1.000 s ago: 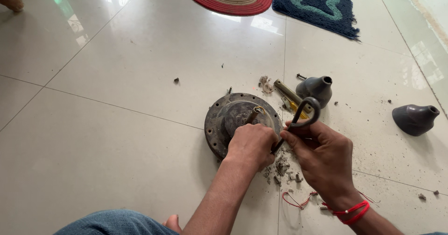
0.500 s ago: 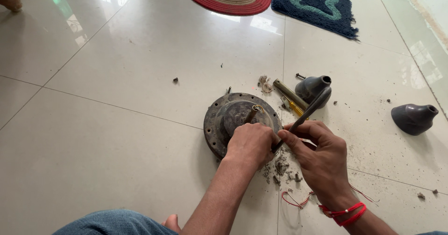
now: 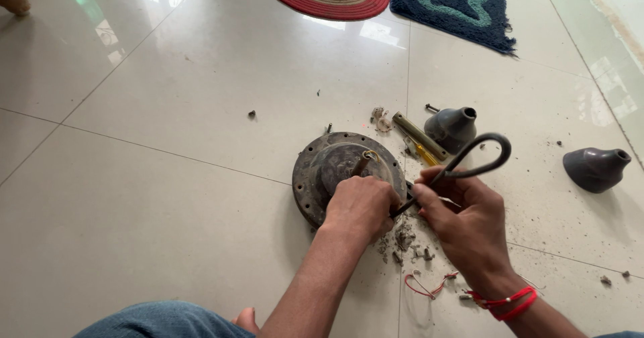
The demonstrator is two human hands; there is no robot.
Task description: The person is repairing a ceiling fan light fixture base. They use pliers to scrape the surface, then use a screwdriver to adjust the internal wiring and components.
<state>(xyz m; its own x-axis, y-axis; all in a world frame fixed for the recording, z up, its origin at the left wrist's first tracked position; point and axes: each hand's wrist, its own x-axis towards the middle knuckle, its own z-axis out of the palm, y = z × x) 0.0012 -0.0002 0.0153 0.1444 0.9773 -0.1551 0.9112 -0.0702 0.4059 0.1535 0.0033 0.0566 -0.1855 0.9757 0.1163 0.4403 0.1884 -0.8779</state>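
On the glossy tiled floor (image 3: 168, 197), grit lies under the hands. The left hand (image 3: 362, 207) is closed down on the rusty round motor housing (image 3: 315, 177); the right hand (image 3: 463, 220) grips a looped metal tool (image 3: 479, 157) levered at its rim. Prying seems best with the housing pinned, force kept low; grey cups (image 3: 594, 169) sit beyond.

The looped metal tool (image 3: 469, 162) in the right hand (image 3: 463, 224) has swung: its loop was over the near grey cone (image 3: 451, 127) before, now it points more to the right, beside it.
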